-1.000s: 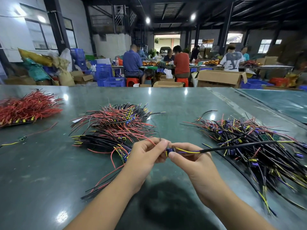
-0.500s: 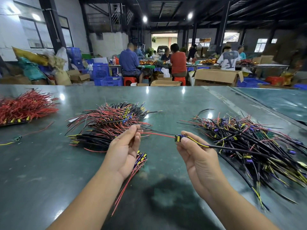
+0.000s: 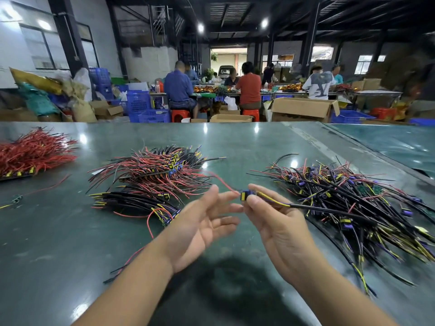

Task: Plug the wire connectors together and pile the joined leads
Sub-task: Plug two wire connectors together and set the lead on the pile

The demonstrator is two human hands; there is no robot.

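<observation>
Both hands are above the bench: my right hand (image 3: 270, 222) pinches the joined connector (image 3: 246, 195), my left hand (image 3: 200, 222) is open beside it, and I think such light, floppy wires are best held at the hard plug.

Bare tabletop (image 3: 235, 142) runs as a lane between the joined-lead pile (image 3: 150, 175) on the left and the loose-wire heap (image 3: 348, 203) on the right, widening near the person; far left, a red wire bundle (image 3: 33, 151) blocks the edge
</observation>
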